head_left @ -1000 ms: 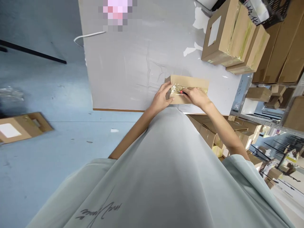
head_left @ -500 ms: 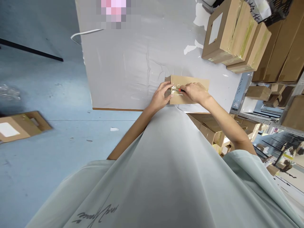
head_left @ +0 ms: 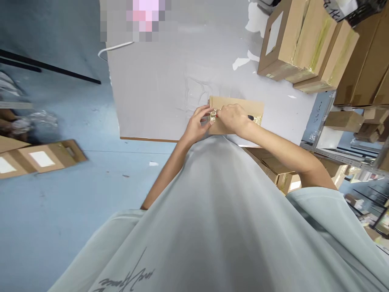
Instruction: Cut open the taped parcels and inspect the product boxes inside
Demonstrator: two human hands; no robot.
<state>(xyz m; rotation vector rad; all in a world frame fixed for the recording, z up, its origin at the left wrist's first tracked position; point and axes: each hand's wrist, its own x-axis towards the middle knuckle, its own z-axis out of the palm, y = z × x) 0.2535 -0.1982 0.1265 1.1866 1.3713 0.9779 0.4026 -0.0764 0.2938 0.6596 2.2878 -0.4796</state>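
Note:
A small cardboard box (head_left: 223, 127) lies at the near edge of the grey-topped table (head_left: 146, 89), a shiny strip of clear tape (head_left: 213, 116) along its top. My left hand (head_left: 197, 123) grips the box's left end, its thumb and fingers spread at either side of the tape. Over the top of the box, my right hand (head_left: 234, 118) is closed around a slim red-and-black box cutter (head_left: 251, 118). The cutter's black end sticks out behind the palm; a bit of red shows near the fingertips. Its tip is too small to make out.
Larger taped cartons (head_left: 304, 44) stand at the table's back right. Shelving (head_left: 337, 154) with boxes runs along the right. Open cartons (head_left: 270, 164) sit below the table's near right edge. More boxes (head_left: 45, 158) rest on the blue floor at left. A white cable (head_left: 115, 47) crosses the table's left edge.
My right hand has slid left along the tape with the box cutter, toward the box's left end. The box and my left hand have shifted slightly left; the view has turned a little.

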